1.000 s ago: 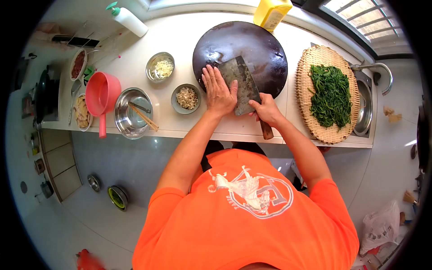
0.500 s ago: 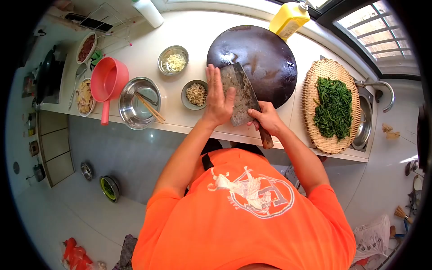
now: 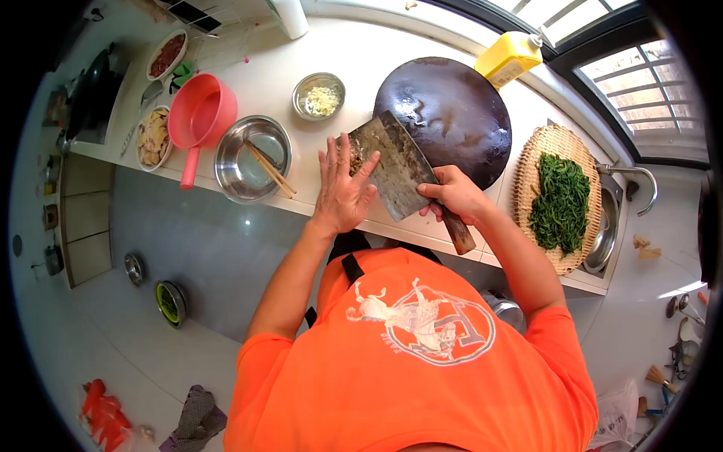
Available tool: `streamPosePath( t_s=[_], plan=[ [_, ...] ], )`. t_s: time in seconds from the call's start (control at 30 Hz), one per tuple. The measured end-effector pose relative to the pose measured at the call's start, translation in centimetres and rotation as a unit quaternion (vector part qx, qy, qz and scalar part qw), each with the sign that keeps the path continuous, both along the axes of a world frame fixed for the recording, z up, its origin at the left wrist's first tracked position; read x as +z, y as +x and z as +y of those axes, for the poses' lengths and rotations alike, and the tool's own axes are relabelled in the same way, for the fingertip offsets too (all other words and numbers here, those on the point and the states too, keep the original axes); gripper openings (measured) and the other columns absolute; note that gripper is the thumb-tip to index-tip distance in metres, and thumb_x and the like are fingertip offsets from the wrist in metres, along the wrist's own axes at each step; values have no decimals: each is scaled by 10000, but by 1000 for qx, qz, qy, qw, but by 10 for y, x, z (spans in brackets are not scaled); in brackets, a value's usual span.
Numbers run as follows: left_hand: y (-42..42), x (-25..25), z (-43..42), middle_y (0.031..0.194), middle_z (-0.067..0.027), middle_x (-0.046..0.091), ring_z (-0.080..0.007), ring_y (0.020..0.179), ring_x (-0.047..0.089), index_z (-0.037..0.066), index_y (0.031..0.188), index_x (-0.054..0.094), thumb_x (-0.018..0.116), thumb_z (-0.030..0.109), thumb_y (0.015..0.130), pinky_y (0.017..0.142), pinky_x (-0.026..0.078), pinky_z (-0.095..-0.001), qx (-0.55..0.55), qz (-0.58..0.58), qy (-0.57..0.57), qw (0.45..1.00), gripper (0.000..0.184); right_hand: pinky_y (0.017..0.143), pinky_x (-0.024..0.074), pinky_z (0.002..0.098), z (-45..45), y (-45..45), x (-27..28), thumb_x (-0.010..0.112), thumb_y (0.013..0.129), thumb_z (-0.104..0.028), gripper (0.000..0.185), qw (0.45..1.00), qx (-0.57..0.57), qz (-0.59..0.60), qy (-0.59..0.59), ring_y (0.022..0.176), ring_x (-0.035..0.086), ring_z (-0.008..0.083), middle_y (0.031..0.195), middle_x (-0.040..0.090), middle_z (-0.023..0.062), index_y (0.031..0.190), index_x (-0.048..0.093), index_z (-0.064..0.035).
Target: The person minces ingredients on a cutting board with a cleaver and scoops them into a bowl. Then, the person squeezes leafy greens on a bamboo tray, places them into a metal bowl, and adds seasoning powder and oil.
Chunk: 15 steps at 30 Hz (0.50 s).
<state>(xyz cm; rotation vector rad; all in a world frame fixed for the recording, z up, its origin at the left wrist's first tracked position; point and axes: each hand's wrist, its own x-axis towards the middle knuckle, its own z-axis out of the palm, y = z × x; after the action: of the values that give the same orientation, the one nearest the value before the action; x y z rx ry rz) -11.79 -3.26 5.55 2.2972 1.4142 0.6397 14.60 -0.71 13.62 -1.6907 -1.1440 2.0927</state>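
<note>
Head view: nearest, the cleaver [image 3: 399, 175] is grasped in the right hand [image 3: 461, 197]; the left hand [image 3: 340, 202] is spread, contact with the blade unclear. The blade has been shifted leftwards over the small bowl, now hidden. Whether brown bits [image 3: 364, 142] lie on metal cannot be told. Beyond is the round board [image 3: 452, 113].
</note>
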Motion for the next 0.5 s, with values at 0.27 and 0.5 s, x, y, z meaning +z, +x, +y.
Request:
streamPosePath(
  t_s=[0.27, 0.5],
  plan=[
    [-5, -20, 17, 1651, -327, 132, -542, 1527, 45, -4, 1392, 583, 453, 382, 1064, 1197, 77, -688, 102, -8, 4, 995, 524, 477, 499, 305, -10, 14, 25, 607, 990, -80, 144, 996, 45, -69, 37, 511, 582, 132, 773, 701, 151, 1001, 622, 62],
    [-6, -8, 26, 1217, -207, 650, -408, 1195, 554, -19, 1046, 720, 563, 133, 988, 1037, 441, -484, 175, -141, 35, 974, 226, 474, 490, 295, -28, 32, 47, 588, 1002, -89, 153, 985, 22, -117, 124, 522, 572, 119, 746, 676, 126, 1006, 604, 63]
  ],
)
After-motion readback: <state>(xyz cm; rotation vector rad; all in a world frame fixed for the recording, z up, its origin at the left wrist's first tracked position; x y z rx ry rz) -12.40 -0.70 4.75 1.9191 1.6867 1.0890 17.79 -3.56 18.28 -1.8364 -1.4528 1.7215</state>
